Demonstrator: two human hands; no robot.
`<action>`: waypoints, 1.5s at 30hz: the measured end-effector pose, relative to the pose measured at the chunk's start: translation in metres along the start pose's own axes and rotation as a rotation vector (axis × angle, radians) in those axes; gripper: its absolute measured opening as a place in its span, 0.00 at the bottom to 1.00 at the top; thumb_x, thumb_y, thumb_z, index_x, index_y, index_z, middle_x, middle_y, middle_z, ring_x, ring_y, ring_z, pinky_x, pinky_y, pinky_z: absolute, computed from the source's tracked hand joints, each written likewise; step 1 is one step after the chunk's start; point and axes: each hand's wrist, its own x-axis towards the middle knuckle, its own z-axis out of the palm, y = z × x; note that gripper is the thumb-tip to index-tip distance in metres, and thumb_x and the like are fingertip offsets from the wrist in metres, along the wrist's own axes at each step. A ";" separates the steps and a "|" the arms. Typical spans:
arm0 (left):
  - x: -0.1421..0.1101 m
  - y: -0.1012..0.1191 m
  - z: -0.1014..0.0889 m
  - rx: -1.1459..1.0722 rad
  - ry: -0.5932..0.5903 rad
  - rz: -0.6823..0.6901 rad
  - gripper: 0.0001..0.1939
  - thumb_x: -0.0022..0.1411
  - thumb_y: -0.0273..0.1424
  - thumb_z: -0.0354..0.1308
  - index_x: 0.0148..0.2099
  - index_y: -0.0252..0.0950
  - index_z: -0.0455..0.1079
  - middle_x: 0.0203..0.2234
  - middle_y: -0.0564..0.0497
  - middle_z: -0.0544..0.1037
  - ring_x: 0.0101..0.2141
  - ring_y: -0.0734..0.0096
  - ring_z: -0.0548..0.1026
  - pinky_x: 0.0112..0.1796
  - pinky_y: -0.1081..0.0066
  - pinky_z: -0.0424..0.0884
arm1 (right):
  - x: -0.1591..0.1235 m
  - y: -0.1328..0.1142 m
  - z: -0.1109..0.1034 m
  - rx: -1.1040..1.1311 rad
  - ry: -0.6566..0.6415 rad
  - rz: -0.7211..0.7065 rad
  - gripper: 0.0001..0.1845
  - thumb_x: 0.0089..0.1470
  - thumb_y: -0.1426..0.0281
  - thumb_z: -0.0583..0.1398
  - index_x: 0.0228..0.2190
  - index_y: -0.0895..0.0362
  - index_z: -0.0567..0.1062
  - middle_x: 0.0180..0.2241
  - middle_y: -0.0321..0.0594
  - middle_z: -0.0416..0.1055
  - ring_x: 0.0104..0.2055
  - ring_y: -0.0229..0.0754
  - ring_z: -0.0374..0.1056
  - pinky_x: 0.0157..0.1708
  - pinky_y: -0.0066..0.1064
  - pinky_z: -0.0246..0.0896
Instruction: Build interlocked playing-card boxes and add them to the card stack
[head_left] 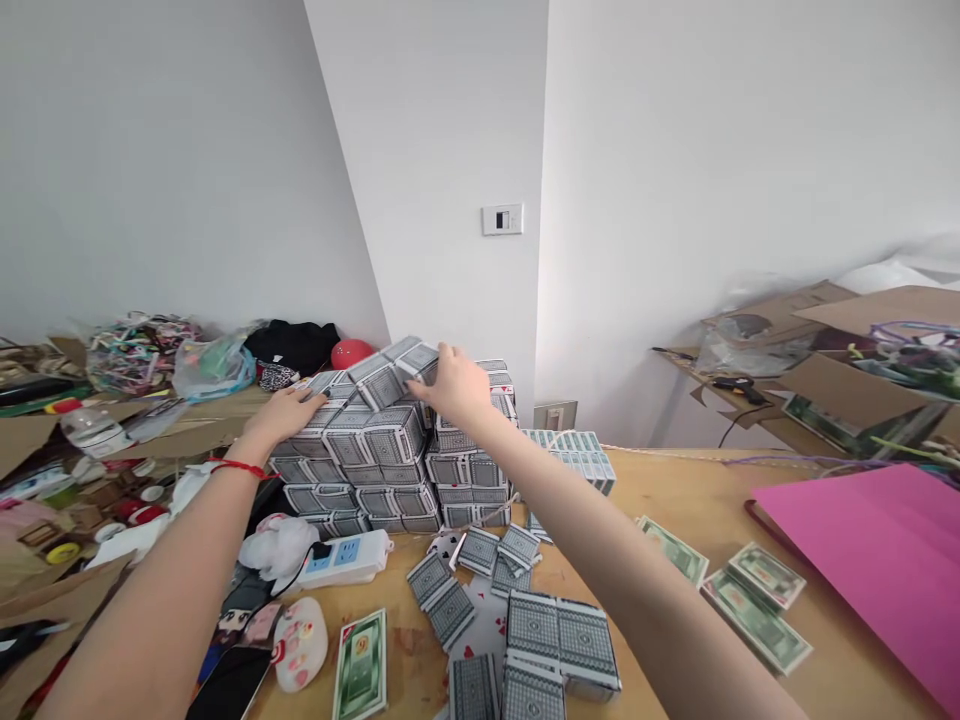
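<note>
A tall stack of grey patterned card decks (390, 470) stands at the back of the wooden table (675, 510). My right hand (454, 385) reaches over its top, fingers closed on a tilted deck (412, 362) at the upper edge. My left hand (281, 412), with a red string on the wrist, lies flat and open on the decks at the stack's left top. More loose decks (540, 640) and single cards lie on the table in front of the stack.
A white power strip (341, 560), a phone and bundles of play money (757, 600) lie on the table. A pink sheet (877, 560) covers the right side. Cardboard boxes and bags crowd the left and far right. A wall corner rises behind.
</note>
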 end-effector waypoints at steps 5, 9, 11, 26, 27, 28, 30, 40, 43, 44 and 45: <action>-0.001 -0.003 -0.004 -0.013 -0.082 -0.066 0.32 0.57 0.48 0.44 0.52 0.27 0.65 0.47 0.38 0.72 0.39 0.56 0.72 0.37 0.64 0.65 | -0.014 -0.011 0.017 -0.016 -0.054 -0.133 0.39 0.50 0.45 0.48 0.50 0.64 0.58 0.39 0.53 0.71 0.40 0.53 0.68 0.36 0.41 0.62; -0.001 -0.005 -0.008 -0.029 -0.084 -0.078 0.34 0.57 0.50 0.43 0.51 0.26 0.67 0.48 0.39 0.72 0.40 0.58 0.71 0.37 0.66 0.64 | -0.023 -0.010 0.001 0.047 -0.079 -0.173 0.37 0.52 0.44 0.43 0.49 0.62 0.60 0.36 0.51 0.73 0.39 0.54 0.69 0.35 0.41 0.62; 0.000 -0.005 -0.013 -0.031 -0.074 -0.095 0.33 0.56 0.49 0.43 0.50 0.26 0.67 0.47 0.39 0.72 0.40 0.57 0.71 0.38 0.65 0.65 | -0.030 -0.005 -0.014 0.105 -0.064 -0.168 0.33 0.54 0.47 0.45 0.49 0.59 0.62 0.37 0.49 0.73 0.40 0.52 0.69 0.35 0.40 0.62; -0.261 0.122 0.028 -0.754 0.067 0.061 0.14 0.50 0.42 0.52 0.41 0.55 0.70 0.41 0.55 0.75 0.41 0.56 0.73 0.43 0.61 0.70 | -0.283 0.155 -0.057 0.401 -0.631 0.224 0.47 0.35 0.63 0.66 0.57 0.52 0.56 0.57 0.45 0.57 0.57 0.52 0.55 0.55 0.39 0.52; -0.282 0.134 0.053 -0.862 -0.073 -0.004 0.15 0.49 0.43 0.53 0.41 0.53 0.70 0.41 0.53 0.75 0.40 0.56 0.74 0.40 0.62 0.71 | -0.295 0.156 -0.050 0.399 -0.624 0.244 0.46 0.37 0.63 0.65 0.57 0.52 0.55 0.59 0.45 0.54 0.59 0.51 0.53 0.56 0.38 0.51; -0.300 0.146 0.075 -0.962 -0.172 -0.076 0.18 0.49 0.44 0.53 0.44 0.51 0.70 0.42 0.51 0.75 0.41 0.56 0.74 0.39 0.62 0.72 | -0.304 0.154 -0.042 0.394 -0.586 0.263 0.45 0.38 0.64 0.64 0.58 0.53 0.54 0.59 0.45 0.53 0.59 0.50 0.52 0.57 0.37 0.50; -0.328 0.169 0.109 -1.141 -0.302 -0.121 0.22 0.50 0.45 0.54 0.47 0.47 0.69 0.45 0.48 0.74 0.46 0.56 0.72 0.42 0.65 0.71 | -0.314 0.150 -0.028 0.373 -0.481 0.317 0.44 0.39 0.66 0.62 0.58 0.55 0.54 0.58 0.46 0.54 0.58 0.49 0.53 0.56 0.36 0.51; -0.357 0.203 0.110 -1.304 -0.375 -0.220 0.19 0.55 0.49 0.48 0.44 0.49 0.69 0.44 0.51 0.74 0.48 0.59 0.70 0.47 0.66 0.68 | -0.275 0.185 -0.066 0.346 -0.068 0.375 0.32 0.41 0.60 0.62 0.49 0.53 0.63 0.46 0.44 0.69 0.46 0.50 0.67 0.47 0.40 0.62; -0.359 0.205 0.121 -1.337 -0.493 -0.179 0.16 0.52 0.49 0.51 0.34 0.45 0.72 0.32 0.48 0.77 0.38 0.59 0.75 0.44 0.66 0.69 | -0.243 0.237 -0.091 0.352 0.035 0.439 0.34 0.42 0.61 0.62 0.52 0.53 0.60 0.48 0.44 0.66 0.46 0.48 0.66 0.45 0.37 0.63; -0.361 0.207 0.126 -1.350 -0.504 -0.165 0.17 0.51 0.50 0.52 0.32 0.44 0.72 0.29 0.48 0.77 0.36 0.60 0.75 0.42 0.66 0.70 | -0.232 0.256 -0.097 0.327 0.070 0.420 0.34 0.42 0.62 0.61 0.52 0.53 0.60 0.48 0.44 0.64 0.47 0.48 0.65 0.46 0.36 0.62; -0.362 0.209 0.131 -1.358 -0.508 -0.155 0.18 0.50 0.51 0.52 0.32 0.43 0.72 0.27 0.48 0.77 0.33 0.60 0.75 0.39 0.67 0.71 | -0.222 0.276 -0.102 0.276 0.083 0.403 0.33 0.42 0.63 0.61 0.51 0.53 0.61 0.49 0.45 0.62 0.49 0.48 0.63 0.46 0.35 0.62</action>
